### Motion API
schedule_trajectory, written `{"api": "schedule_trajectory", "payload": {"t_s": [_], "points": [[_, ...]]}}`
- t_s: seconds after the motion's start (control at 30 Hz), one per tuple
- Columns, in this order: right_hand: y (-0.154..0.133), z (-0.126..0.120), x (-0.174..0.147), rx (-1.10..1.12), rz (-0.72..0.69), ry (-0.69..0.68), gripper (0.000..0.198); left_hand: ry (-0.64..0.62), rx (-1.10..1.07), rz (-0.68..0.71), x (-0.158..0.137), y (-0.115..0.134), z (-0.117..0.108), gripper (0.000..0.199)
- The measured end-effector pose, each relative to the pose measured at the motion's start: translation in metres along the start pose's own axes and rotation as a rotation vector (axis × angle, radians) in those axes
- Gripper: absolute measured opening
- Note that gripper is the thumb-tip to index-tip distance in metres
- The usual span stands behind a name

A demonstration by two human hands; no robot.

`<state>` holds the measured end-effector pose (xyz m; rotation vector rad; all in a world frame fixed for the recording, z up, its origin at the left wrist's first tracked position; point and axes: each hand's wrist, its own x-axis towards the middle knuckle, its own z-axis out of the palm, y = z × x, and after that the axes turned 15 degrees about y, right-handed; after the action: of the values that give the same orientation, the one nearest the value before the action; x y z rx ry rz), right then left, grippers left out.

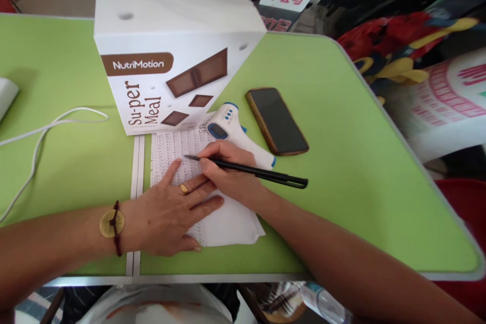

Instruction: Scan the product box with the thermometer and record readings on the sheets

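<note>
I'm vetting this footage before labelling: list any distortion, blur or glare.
Head view: the tall white cardboard box with brown lettering flares toward its top, probably wide-angle stretch; head view: the small dense writing on the white paper sheet is too fine to read, though the box's large print is legible; head view: the brown-cased rectangular phone's dark screen shows no strong glare.

- On the table [364, 177], here's the paper [233, 223], left hand [170, 215] resting across it!
- Right hand [233, 181] just to the right, pen [273, 175] in its grip.
- Box [178, 12] directly behind the paper!
- To its right, the thermometer [245, 142]; farther right, the phone [279, 119].
- Over left, the cable [37, 152]!
</note>
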<state>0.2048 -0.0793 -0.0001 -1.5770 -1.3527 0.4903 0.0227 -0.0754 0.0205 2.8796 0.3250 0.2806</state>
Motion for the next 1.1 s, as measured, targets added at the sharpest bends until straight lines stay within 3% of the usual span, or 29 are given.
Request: {"api": "schedule_trajectory", "payload": {"t_s": [0.47,0.67,1.1], "points": [[0.0007,-0.0005,-0.0007,0.006,-0.009,-0.022,0.004,0.036,-0.002,0.005,-0.0007,-0.0016,0.0006,0.08],[-0.0002,0.0011,-0.0007,-0.001,0.008,0.057,0.005,0.024,-0.001,0.005,-0.0008,-0.0016,-0.0005,0.08],[0.0018,0.0001,-0.0005,-0.02,-0.01,0.058,0.005,0.012,-0.002,0.005,0.0002,-0.0005,-0.0005,0.08]]}}
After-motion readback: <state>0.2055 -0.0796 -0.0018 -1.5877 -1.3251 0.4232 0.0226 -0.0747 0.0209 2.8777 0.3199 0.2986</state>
